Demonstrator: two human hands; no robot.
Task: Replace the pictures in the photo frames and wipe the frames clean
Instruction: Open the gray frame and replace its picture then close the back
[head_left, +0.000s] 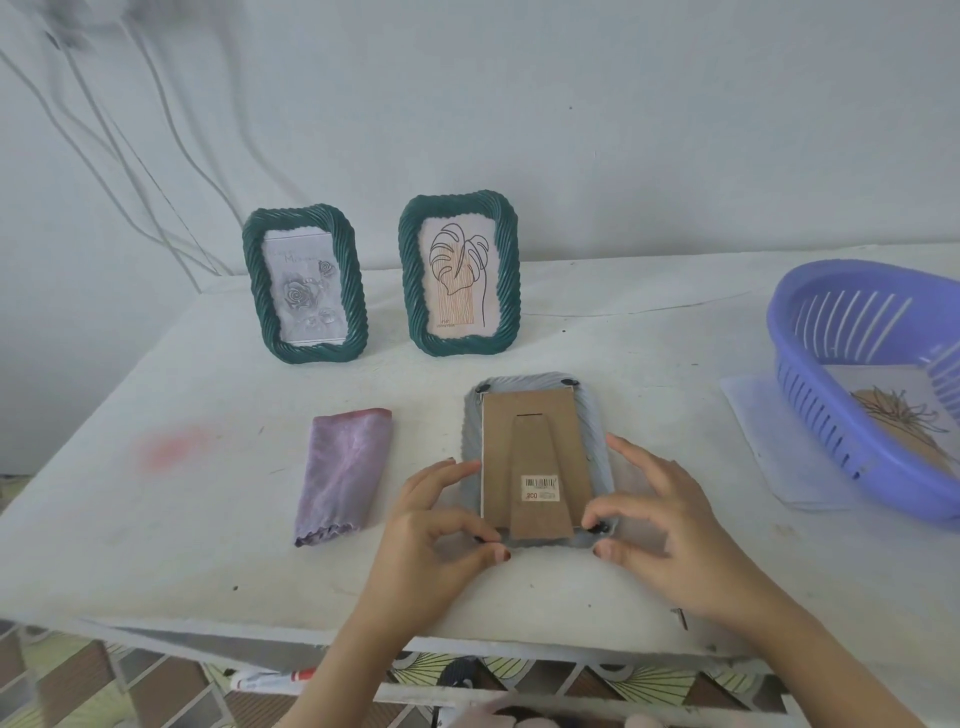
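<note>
Frames: three, all rope-twist ribbed rectangles with rounded corners. Two are green and stand upright side by side at the back of the white table: rose-print frame and leaf-print frame. The grey frame lies face down at front centre, brown cardboard backing up (barcode sticker on the easel leg). Left hand and right hand each pinch one of its lower corners. One folded purple cloth lies just left of it. One slotted lilac plastic basket sits far right.

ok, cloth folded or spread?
Folded. The cloth lies as a narrow layered strip on the table, left of the face-down frame.
</note>
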